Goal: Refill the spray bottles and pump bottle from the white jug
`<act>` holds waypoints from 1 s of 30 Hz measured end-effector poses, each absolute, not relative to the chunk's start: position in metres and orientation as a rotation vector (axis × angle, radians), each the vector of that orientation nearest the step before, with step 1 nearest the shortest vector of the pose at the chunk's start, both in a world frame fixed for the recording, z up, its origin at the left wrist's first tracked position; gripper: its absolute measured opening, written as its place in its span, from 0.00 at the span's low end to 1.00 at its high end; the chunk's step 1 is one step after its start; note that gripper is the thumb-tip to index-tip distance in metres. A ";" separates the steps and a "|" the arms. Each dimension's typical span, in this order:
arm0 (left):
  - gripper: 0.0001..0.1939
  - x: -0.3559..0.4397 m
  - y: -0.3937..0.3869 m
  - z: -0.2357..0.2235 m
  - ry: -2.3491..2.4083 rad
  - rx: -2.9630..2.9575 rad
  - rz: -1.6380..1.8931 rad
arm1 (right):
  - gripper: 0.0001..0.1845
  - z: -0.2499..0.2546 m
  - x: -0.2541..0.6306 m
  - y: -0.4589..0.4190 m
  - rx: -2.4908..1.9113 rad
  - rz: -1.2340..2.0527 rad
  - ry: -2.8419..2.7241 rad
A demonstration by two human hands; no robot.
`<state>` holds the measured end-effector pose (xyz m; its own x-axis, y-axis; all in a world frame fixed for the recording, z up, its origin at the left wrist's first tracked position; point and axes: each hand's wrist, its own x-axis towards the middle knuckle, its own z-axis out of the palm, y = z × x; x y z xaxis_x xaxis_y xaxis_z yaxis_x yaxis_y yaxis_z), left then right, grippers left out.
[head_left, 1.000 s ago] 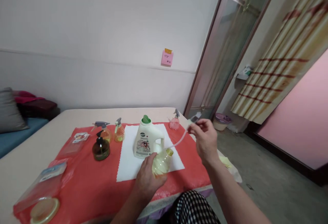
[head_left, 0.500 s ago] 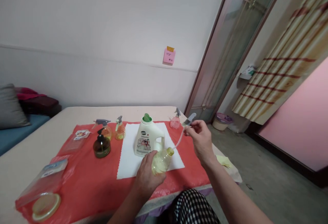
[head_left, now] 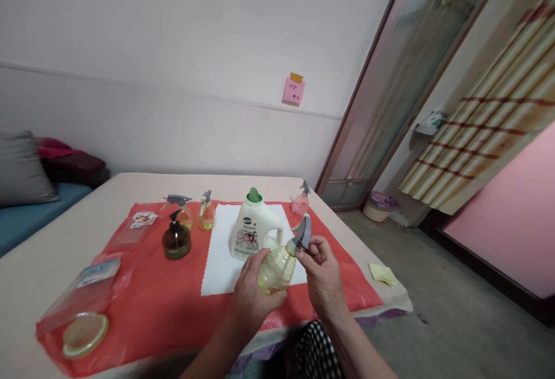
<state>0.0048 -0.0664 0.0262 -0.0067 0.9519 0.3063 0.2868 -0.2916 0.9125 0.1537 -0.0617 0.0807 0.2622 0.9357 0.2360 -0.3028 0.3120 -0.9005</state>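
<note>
My left hand (head_left: 252, 289) is wrapped round a small clear bottle of yellow liquid (head_left: 276, 266), held tilted just above the red cloth (head_left: 151, 298). My right hand (head_left: 321, 269) pinches the grey spray head (head_left: 301, 234), which sits at the bottle's neck. Just behind stands a white detergent jug with a green cap (head_left: 254, 226) on a white paper sheet (head_left: 225, 252).
A dark pump bottle (head_left: 176, 239), two small spray bottles (head_left: 182, 211) (head_left: 207, 214) and a pink one (head_left: 300, 201) stand on the cloth. Plastic bags and a round lid (head_left: 84, 335) lie at the left. Yellow sticky notes (head_left: 381, 274) lie near the table's right corner.
My right hand has come down and left, bringing the spray head with its tube from up in the air onto the bottle's neck. The left hand kept hold of the bottle.
</note>
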 end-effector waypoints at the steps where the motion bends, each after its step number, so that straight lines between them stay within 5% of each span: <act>1: 0.39 0.005 -0.067 0.027 1.294 1.632 1.325 | 0.19 0.083 0.153 -0.062 -0.843 1.019 -0.904; 8: 0.38 0.006 -0.068 0.023 1.291 1.692 1.365 | 0.19 0.090 0.154 -0.059 -0.774 1.349 -0.871; 19: 0.37 0.002 -0.069 0.013 1.503 2.184 1.560 | 0.23 0.082 0.116 -0.064 -0.837 1.139 -0.621; 30: 0.32 -0.002 -0.067 0.029 0.782 1.109 1.433 | 0.20 0.096 0.122 -0.058 -0.794 1.005 -0.641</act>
<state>-0.0015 -0.0673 0.0286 0.0478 0.9780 0.2032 -0.3582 -0.1731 0.9174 0.1219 -0.0579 0.0964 0.4031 0.9088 0.1080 -0.4808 0.3107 -0.8199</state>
